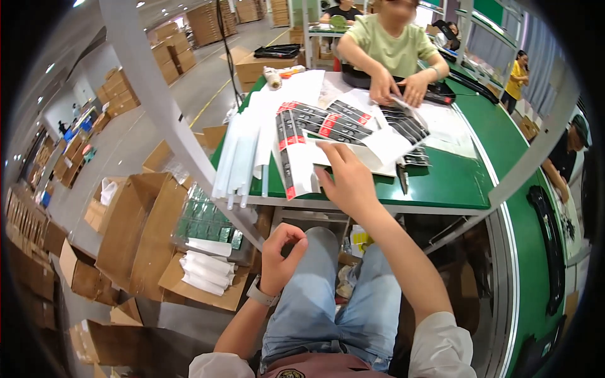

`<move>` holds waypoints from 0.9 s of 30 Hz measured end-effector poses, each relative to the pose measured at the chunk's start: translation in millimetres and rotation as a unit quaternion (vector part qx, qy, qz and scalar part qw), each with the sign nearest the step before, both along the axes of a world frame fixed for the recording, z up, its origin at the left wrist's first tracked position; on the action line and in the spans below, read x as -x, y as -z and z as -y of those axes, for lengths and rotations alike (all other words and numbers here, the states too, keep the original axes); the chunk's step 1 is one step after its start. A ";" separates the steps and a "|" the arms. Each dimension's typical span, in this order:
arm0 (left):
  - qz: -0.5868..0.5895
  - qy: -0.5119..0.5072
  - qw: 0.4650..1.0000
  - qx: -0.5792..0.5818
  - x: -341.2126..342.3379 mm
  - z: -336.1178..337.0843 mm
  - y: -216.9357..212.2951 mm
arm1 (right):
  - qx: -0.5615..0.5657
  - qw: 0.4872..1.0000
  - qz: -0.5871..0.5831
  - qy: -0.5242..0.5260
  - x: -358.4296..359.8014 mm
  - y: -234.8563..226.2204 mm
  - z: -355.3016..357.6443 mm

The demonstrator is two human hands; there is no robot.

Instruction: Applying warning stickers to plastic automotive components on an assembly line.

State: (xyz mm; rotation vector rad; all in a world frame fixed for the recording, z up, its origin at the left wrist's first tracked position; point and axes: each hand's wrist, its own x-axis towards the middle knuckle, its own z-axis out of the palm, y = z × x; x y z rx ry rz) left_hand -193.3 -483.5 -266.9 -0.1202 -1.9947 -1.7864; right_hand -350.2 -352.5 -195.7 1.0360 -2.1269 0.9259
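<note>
Right hand (348, 183) touches label sheets (296, 157) (left hand (280, 252) curled over lap).

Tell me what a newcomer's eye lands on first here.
The fan of black-and-red printed sheets on the green table, with the right hand on a white sheet. Beyond, a co-worker in a green shirt handles similar sheets. The left hand hovers curled over the lap.

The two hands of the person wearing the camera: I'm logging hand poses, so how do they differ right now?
The right hand reaches out over the green table's edge, fingers spread on a white sheet; the left hand stays low over the lap, fingers curled, holding nothing visible. The left wrist wears a watch; the right wrist is bare. Both hands are ungloved.
</note>
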 end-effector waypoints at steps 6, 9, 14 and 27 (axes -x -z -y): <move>-0.029 -0.040 0.999 -0.005 19.2 22.7 -13.8 | 0.039 0.976 0.213 0.004 33.5 20.6 50.3; -0.066 -0.061 0.995 -0.041 32.5 29.6 -24.8 | 0.172 0.958 0.213 -0.083 30.3 17.5 41.7; 0.022 -0.088 0.991 -0.101 63.4 22.9 -54.0 | 0.330 0.860 0.379 -0.093 -35.5 2.8 2.4; -0.028 0.115 0.989 0.093 54.6 -25.0 -73.6 | 0.061 0.993 -0.084 0.048 -69.6 -14.4 -56.7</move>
